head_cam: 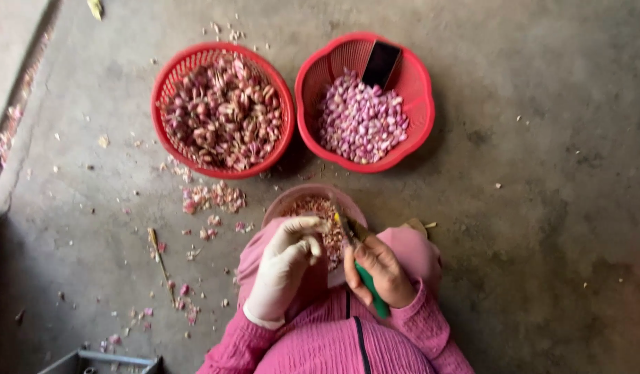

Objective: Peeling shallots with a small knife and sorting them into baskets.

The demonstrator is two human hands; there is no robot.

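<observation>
One screen shows: a dark, flat rectangular phone (381, 64) with rounded corners. It leans tilted against the inner back wall of the right-hand red basket (420, 104), its lower end touching the heap of pale purple peeled bulbs (361, 121). Its black glass is unlit. It lies well ahead of the bare right hand (379, 266), slightly beyond it in a near-straight line, and ahead and to the right of the gloved left hand (285, 266). No packages, labels or signs appear.
</observation>
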